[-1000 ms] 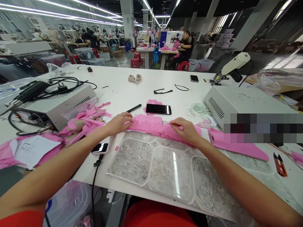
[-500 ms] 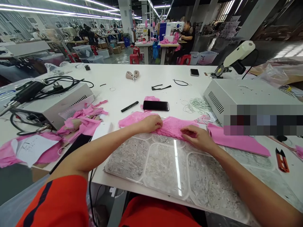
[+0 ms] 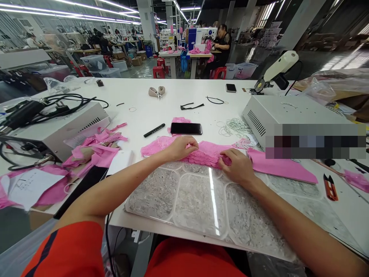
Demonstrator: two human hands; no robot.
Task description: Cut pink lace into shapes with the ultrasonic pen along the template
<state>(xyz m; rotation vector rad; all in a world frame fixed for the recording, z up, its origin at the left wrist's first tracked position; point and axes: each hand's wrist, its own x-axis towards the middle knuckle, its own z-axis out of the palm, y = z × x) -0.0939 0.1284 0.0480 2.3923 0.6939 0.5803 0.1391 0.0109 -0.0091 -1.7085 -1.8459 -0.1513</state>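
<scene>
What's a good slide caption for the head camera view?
Left fingers and right fingers at pink lacy fabric, a black phone lying just beyond.

Phone (image 3: 186, 129) behind fabric (image 3: 208, 152) — pen (image 3: 154, 130) left, string tangle (image 3: 238, 126) right — mat (image 3: 198, 204) before fabric.

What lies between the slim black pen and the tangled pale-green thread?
A black rectangular smartphone, partly over a pink fabric scrap, in the head view.

From here I see bright lights (image 3: 121, 14) and a pillar (image 3: 146, 19) at eleven o'clock, a window (image 3: 266, 14) and red stool (image 3: 219, 72) at one.
</scene>
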